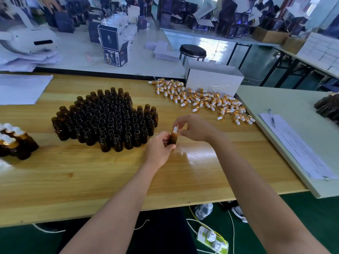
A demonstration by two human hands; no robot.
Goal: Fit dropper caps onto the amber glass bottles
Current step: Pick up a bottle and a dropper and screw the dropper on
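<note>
One small amber glass bottle [172, 139], with one white-bulbed dropper cap [175, 129] at its mouth. Open amber glass bottles [106, 118] on the wooden surface [91, 171]: perhaps ninety, packed too tightly for a sure count. Loose gold-collared dropper caps [211, 102]: many dozens. Capped amber bottles [17, 142]: at least four. One white cardboard box [212, 79].

One amber bottle [172, 139], upright, is gripped in the left hand [159, 149] just above the surface [91, 171], and the white-bulbed cap [175, 129] on its neck is pinched by the right hand [196, 129]. A dense cluster of open bottles [108, 118] stands upright to its left, with capped bottles [14, 142] at the far left edge. Loose gold-collared caps [205, 101] lie heaped at the back right.
</note>
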